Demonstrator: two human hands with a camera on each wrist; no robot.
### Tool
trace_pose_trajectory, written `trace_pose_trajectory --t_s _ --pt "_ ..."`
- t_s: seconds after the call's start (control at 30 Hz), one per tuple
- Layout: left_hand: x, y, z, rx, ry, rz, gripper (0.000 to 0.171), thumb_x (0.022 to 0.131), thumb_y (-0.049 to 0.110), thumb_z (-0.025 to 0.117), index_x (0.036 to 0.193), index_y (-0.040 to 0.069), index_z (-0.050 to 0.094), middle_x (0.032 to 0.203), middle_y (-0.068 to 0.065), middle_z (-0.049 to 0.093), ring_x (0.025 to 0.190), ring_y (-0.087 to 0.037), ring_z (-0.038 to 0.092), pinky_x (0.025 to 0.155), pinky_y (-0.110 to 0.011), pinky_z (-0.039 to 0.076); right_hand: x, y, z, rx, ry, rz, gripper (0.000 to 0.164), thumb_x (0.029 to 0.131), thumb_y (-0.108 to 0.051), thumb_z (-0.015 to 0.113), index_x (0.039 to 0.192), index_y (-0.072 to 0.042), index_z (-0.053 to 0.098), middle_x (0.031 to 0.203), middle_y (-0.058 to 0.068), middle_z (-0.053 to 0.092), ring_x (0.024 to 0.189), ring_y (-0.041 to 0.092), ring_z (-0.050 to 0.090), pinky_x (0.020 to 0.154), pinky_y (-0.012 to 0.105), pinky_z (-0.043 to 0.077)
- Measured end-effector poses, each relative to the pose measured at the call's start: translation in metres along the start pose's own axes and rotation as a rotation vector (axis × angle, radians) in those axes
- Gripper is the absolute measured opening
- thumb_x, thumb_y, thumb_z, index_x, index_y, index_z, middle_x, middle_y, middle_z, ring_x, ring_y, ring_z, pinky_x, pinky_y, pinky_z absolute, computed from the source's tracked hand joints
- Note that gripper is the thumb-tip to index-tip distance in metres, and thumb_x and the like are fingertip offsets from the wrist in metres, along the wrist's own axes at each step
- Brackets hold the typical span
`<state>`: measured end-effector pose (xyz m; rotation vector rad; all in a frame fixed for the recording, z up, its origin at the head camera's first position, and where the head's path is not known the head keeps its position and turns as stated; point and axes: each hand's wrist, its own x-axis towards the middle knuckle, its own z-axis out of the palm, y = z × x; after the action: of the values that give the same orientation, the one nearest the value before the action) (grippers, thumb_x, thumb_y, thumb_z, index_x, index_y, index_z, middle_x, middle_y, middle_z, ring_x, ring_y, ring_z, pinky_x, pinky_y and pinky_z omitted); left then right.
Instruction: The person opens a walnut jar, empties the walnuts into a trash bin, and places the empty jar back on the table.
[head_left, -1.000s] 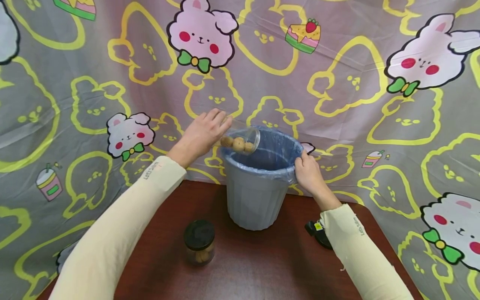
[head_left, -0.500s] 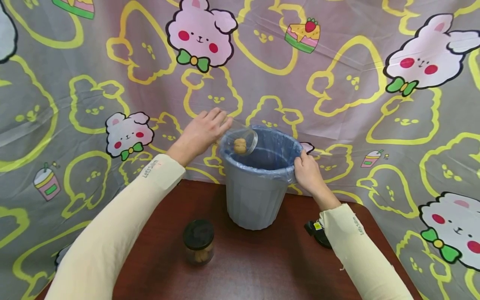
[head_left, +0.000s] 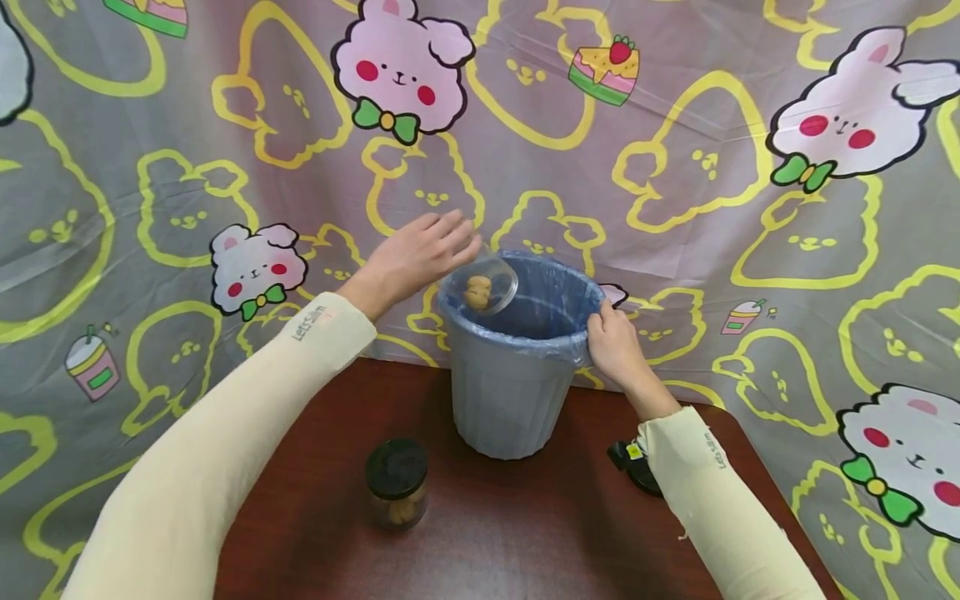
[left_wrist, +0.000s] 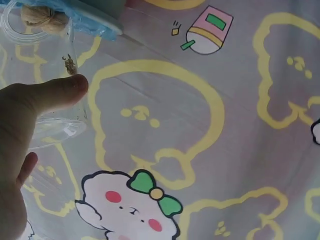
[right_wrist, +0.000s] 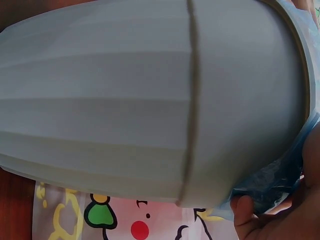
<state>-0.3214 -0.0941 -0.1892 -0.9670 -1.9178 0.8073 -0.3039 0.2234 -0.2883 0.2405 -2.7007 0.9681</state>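
Notably, the left hand (head_left: pixel 420 254) gripped a clear jar (left_wrist: pixel 55 107), thumb along the glass, tilted over the left rim of a gray bin (head_left: pixel 510 400); brown nut-like balls (head_left: pixel 477 292) lay near the jar's mouth. The right hand (head_left: pixel 618 343) gripped the bin's right rim together with the blue liner (head_left: pixel 566 304). Principal hazards, as judged: with the mouth so near the rim, a leftward drift could have spilled balls outside; smooth glass could have slipped; a rightward pull could have tipped the bin or dragged the liner loose.

Head view downward, wrist close-ups, bin (head_left: pixel 510 392) shared
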Motion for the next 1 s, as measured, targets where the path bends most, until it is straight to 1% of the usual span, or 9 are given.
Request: trace_pose_trajectory --t_s 0.07,0.17,0.23,0.33,0.43,0.6,0.73,0.83,1.0 --pt "0.003 -0.001 -0.002 -0.046 -0.015 -0.039 0.066 0.076 0.011 0.079 0.132 0.004 0.044 0.127 -0.018 0.048 0.119 -0.033 0.044 0.094 -0.038 0.043 0.000 0.000 0.000 0.003 0.003 0.002 0.056 0.101 -0.022 0.020 0.146 0.009 0.007 0.150 0.032 0.011 0.138 0.043 0.012 0.109 0.053 0.015" --pt "0.006 -0.001 -0.004 -0.147 -0.026 -0.126 0.067 0.076 0.011 0.079 0.133 0.003 0.046 0.126 -0.019 0.049 0.120 -0.033 0.045 0.093 -0.039 0.044 0.001 0.001 -0.001 0.009 0.001 -0.001 0.056 0.101 -0.023 0.020 0.146 0.009 0.007 0.150 0.031 0.010 0.138 0.042 0.011 0.109 0.053 0.015" --pt "0.006 0.000 -0.004 -0.167 -0.037 -0.140 0.066 0.076 0.009 0.079 0.133 0.004 0.046 0.127 -0.020 0.048 0.121 -0.034 0.044 0.092 -0.039 0.045 0.001 0.001 0.000 0.010 0.001 -0.003 0.056 0.101 -0.023 0.020 0.146 0.009 0.008 0.150 0.031 0.011 0.138 0.042 0.011 0.109 0.053 0.015" --pt "0.005 0.002 -0.001 -0.128 -0.048 -0.106 0.060 0.078 0.003 0.075 0.131 0.004 0.046 0.127 -0.019 0.048 0.119 -0.033 0.045 0.091 -0.038 0.045 0.001 0.002 0.000 0.004 0.001 -0.002 0.056 0.101 -0.023 0.021 0.146 0.009 0.008 0.150 0.031 0.012 0.138 0.042 0.012 0.109 0.053 0.015" --pt "0.006 0.004 0.002 -0.054 -0.043 -0.056 0.058 0.079 0.004 0.074 0.129 0.004 0.045 0.126 -0.017 0.049 0.117 -0.032 0.045 0.090 -0.037 0.045 0.001 0.003 0.001 0.000 0.015 -0.005 0.056 0.101 -0.021 0.022 0.146 0.010 0.010 0.148 0.033 0.015 0.137 0.043 0.015 0.109 0.053 0.016" --pt "0.008 0.005 0.003 0.016 -0.068 -0.023 0.062 0.077 0.006 0.076 0.130 0.004 0.044 0.127 -0.017 0.049 0.116 -0.031 0.046 0.090 -0.036 0.045 0.001 0.002 0.000 -0.001 0.018 -0.005 0.056 0.101 -0.021 0.022 0.146 0.010 0.010 0.147 0.034 0.015 0.136 0.044 0.016 0.108 0.054 0.016" --pt "0.013 0.005 -0.001 0.158 -0.150 0.075 0.068 0.078 0.009 0.077 0.134 0.006 0.040 0.130 -0.016 0.046 0.119 -0.031 0.043 0.089 -0.035 0.045 0.001 0.002 0.000 0.002 0.004 0.001 0.056 0.101 -0.021 0.021 0.146 0.009 0.008 0.148 0.033 0.014 0.137 0.044 0.014 0.109 0.053 0.016" --pt "0.018 0.006 -0.005 0.254 -0.177 0.153 0.068 0.079 0.010 0.075 0.137 0.007 0.038 0.131 -0.016 0.044 0.118 -0.031 0.042 0.086 -0.035 0.044 0.001 0.002 0.000 0.000 0.009 -0.004 0.055 0.101 -0.021 0.021 0.146 0.009 0.010 0.147 0.034 0.016 0.136 0.044 0.016 0.108 0.054 0.017" --pt "0.026 0.007 -0.010 0.287 -0.170 0.202 0.067 0.083 0.009 0.071 0.139 0.008 0.036 0.132 -0.015 0.043 0.114 -0.029 0.042 0.083 -0.034 0.044 0.002 0.002 0.001 0.002 0.015 0.001 0.056 0.101 -0.022 0.022 0.146 0.009 0.009 0.148 0.033 0.015 0.137 0.043 0.015 0.109 0.053 0.016"
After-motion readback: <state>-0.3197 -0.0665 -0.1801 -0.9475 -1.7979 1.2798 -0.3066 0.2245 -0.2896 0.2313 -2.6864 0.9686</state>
